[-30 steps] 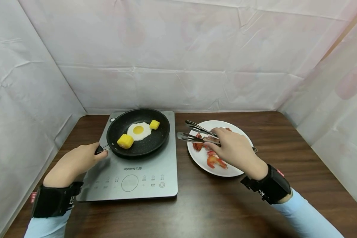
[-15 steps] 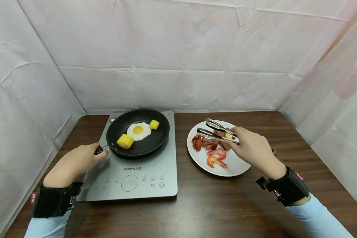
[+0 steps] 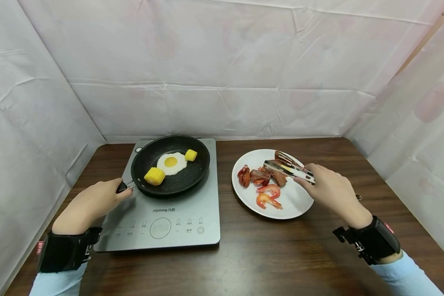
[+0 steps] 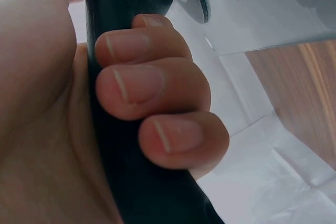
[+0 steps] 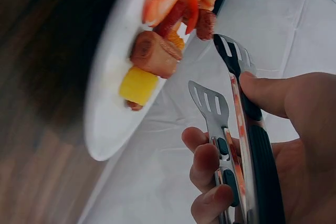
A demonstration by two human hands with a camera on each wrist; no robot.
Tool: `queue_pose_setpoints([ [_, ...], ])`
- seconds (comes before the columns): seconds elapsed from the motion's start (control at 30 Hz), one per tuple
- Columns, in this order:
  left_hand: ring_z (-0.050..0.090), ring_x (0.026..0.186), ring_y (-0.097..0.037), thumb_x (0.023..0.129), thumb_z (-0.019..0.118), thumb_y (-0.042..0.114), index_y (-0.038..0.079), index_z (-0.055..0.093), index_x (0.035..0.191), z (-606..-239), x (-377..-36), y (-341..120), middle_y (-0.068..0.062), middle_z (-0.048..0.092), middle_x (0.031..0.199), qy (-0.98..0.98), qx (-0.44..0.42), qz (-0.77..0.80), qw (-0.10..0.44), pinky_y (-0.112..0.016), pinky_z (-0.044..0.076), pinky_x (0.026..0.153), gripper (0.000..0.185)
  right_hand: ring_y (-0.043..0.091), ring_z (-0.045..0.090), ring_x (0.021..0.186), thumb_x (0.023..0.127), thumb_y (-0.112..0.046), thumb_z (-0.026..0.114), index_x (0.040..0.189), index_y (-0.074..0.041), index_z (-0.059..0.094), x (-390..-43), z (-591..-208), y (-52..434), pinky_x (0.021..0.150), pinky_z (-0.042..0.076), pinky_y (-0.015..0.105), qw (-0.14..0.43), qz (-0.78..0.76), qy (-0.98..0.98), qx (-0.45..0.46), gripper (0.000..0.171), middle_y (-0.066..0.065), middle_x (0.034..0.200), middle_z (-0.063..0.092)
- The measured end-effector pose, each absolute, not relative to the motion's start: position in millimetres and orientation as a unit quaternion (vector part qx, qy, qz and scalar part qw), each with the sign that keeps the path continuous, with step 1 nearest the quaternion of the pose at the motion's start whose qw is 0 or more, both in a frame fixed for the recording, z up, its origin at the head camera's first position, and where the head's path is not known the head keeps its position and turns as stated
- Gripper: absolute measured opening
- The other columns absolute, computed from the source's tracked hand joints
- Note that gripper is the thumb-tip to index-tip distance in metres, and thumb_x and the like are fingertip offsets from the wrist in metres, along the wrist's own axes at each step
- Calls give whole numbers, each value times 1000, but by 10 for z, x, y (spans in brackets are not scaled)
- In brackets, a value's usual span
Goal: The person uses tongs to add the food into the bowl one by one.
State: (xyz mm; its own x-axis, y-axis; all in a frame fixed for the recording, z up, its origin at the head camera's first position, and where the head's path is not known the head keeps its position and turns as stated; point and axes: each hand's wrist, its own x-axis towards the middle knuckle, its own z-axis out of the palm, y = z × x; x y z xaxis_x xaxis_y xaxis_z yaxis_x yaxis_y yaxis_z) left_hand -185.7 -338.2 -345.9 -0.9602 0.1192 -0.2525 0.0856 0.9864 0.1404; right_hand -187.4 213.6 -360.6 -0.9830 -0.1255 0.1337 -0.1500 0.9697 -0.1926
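My left hand (image 3: pixel 90 205) grips the black handle (image 4: pixel 157 192) of a frying pan (image 3: pixel 188 179), its fingers curled round it in the left wrist view. A fried egg (image 3: pixel 179 166) lies in the pan between two yellow cubes, a larger one (image 3: pixel 155 176) and a smaller one (image 3: pixel 190 155). My right hand (image 3: pixel 333 191) holds metal tongs (image 5: pixel 254 145) with dark grips, thumb on one arm and fingers on the other. Their slotted tips stand apart with nothing between them, over the right of the white plate (image 3: pixel 296 201). On it are shrimp (image 3: pixel 268 201), browned meat pieces (image 3: pixel 260 175) and a yellow cube (image 5: pixel 139 86).
The pan stands on a silver induction cooktop (image 3: pixel 203 218) at the left of the dark wooden table (image 3: pixel 259 250). Pale sheeting (image 3: pixel 222 111) walls in the back and both sides. A black band is strapped on each wrist.
My right hand has drawn the tongs rightward, from the plate's left edge to its right part. More of the food on the plate shows. My left hand keeps its hold on the pan handle.
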Motion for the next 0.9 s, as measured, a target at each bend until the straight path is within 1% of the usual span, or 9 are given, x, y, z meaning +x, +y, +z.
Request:
queue_pose_setpoints([
  [0.1, 61, 115, -52, 105, 44, 46, -17, 42, 143, -3458, -1852, -3383, -40, 55, 135, 988, 52, 66, 129, -63, 50, 88, 74, 19, 60, 61, 99, -46, 62, 129, -4, 62, -1868, -3636, 2154, 46, 37, 32, 62, 104, -991, 65, 52, 18, 97, 74],
  [0.27, 60, 116, -53, 105, 44, 47, -17, 41, 144, -3461, -1861, -3385, -41, 55, 135, 988, 50, 66, 131, -64, 50, 88, 75, 29, 66, 70, 99, -47, 61, 131, -3, 61, -1875, -3691, 2181, 48, 41, 35, 55, 99, -992, 51, 54, 23, 108, 73],
  [0.47, 58, 118, -55, 105, 43, 48, -18, 38, 146, -3474, -1882, -3386, -41, 54, 136, 987, 41, 63, 140, -65, 49, 89, 78, 34, 68, 73, 97, -46, 64, 125, 1, 62, -1892, -3783, 2179, 49, 45, 40, 57, 94, -992, 58, 55, 24, 105, 72],
  [0.63, 60, 116, -54, 105, 42, 48, -18, 38, 145, -3488, -1885, -3389, -40, 55, 135, 987, 43, 61, 141, -65, 49, 91, 77, 34, 67, 70, 95, -45, 68, 120, 0, 62, -1889, -3843, 2162, 48, 43, 41, 70, 97, -991, 60, 52, 21, 99, 72],
  [0.8, 61, 115, -53, 105, 42, 48, -17, 39, 145, -3484, -1883, -3390, -40, 56, 134, 988, 44, 62, 137, -64, 49, 90, 77, 24, 59, 59, 94, -42, 71, 110, -4, 61, -1884, -3863, 2155, 46, 38, 38, 89, 91, -989, 73, 42, 11, 82, 67],
  [0.9, 62, 114, -52, 105, 42, 47, -18, 39, 145, -3480, -1879, -3394, -40, 56, 133, 987, 46, 64, 137, -64, 50, 89, 76, 19, 53, 55, 93, -39, 72, 106, -6, 61, -1882, -3869, 2149, 45, 34, 34, 98, 88, -988, 83, 38, 6, 75, 63],
])
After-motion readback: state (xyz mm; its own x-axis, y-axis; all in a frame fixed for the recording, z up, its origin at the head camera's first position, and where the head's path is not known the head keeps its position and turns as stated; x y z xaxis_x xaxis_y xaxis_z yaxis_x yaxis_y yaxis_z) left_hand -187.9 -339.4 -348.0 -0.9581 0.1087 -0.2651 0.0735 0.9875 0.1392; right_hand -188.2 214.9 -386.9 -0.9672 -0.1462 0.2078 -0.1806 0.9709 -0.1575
